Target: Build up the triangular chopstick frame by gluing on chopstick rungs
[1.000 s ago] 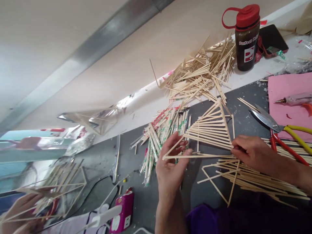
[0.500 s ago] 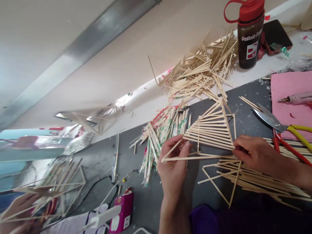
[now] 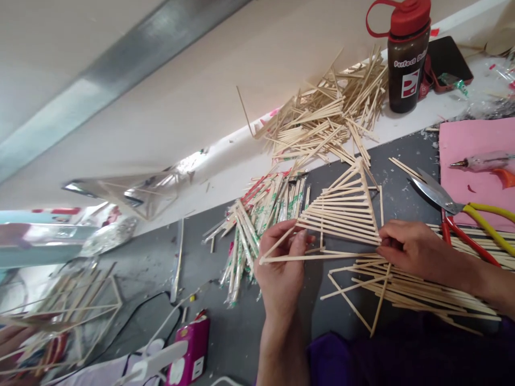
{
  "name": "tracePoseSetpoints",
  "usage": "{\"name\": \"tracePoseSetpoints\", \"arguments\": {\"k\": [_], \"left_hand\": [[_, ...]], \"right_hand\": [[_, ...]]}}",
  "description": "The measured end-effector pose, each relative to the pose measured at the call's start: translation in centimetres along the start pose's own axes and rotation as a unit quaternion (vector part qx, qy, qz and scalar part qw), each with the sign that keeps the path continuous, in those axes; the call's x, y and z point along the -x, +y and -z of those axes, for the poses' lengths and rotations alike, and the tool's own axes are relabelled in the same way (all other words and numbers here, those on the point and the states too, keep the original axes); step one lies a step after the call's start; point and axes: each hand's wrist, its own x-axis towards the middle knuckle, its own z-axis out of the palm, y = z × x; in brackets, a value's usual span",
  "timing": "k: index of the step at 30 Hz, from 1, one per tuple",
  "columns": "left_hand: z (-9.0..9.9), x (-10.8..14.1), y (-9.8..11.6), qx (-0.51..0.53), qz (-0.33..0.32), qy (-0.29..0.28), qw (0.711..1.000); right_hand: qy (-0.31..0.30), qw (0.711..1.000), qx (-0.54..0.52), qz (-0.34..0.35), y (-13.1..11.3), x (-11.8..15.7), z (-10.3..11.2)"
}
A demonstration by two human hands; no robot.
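Note:
Between my two hands is a triangular frame of wooden chopsticks (image 3: 341, 217), its sticks laid side by side like rungs and narrowing to a tip at the far end. My left hand (image 3: 284, 262) pinches the frame's left corner, thumb and fingers closed around the sticks. On the right side, my right hand (image 3: 406, 244) grips the near corner with its fingertips. Beneath the right hand and forearm lie many loose chopsticks (image 3: 426, 295) on the grey table (image 3: 237, 343). Some joined sticks form an angular shape near them.
Wrapped chopsticks (image 3: 249, 230) and a large loose pile (image 3: 330, 112) lie beyond my hands. A bottle (image 3: 408, 59), cutters (image 3: 442, 198) and a glue gun (image 3: 483, 161) on a pink sheet (image 3: 454, 139) are rightward. At left are a magenta box (image 3: 189, 348) and another person's hand (image 3: 12, 340).
The whole view has shifted slightly, so most things sit a little further left. Both hands keep their hold on the chopstick frame, which is nearly unmoved relative to them.

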Motion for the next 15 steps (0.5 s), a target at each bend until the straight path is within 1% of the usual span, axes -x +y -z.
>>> {"name": "tracePoseSetpoints", "arguments": {"k": [7,11,15], "left_hand": [[-0.32,-0.11,-0.07,0.015,-0.004,0.003,1.000],[-0.35,-0.18,-0.48,0.013,-0.011,0.007,1.000],[-0.36,-0.26,-0.72,0.011,-0.014,0.007,1.000]], "right_hand": [[0.015,1.000,0.003,0.021,0.46,-0.18,-0.01],[0.003,1.000,-0.009,0.016,0.30,-0.27,0.34],[0.006,1.000,-0.013,0.011,0.17,-0.26,0.32]]}}
